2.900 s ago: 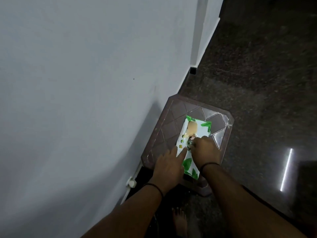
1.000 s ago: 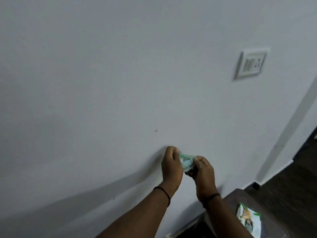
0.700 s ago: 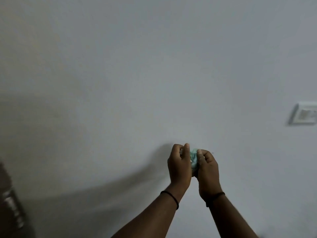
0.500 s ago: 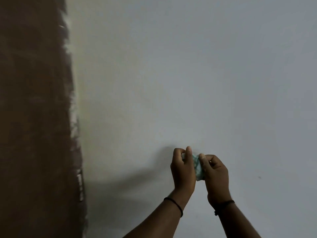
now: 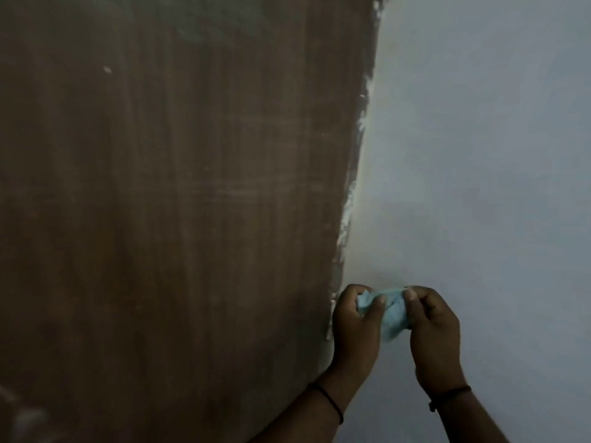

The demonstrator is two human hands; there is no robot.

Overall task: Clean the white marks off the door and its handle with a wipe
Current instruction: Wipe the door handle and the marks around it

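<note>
I see a big brown door (image 5: 166,203) that fills the left side. White marks (image 5: 347,215) run down its right edge, where it meets the pale wall (image 5: 479,155). Just right of the door, low down, my left hand (image 5: 355,324) and right hand (image 5: 431,334) both pinch a crumpled light blue wipe (image 5: 391,314) between them. Each wrist has a thin dark band. I can't see the handle.

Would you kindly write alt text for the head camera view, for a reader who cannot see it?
Two bare hands, left hand and right hand, hold a crumpled pale blue wipe between them against a grey wall. A brown door fills the left, with white marks along its right edge.
</note>
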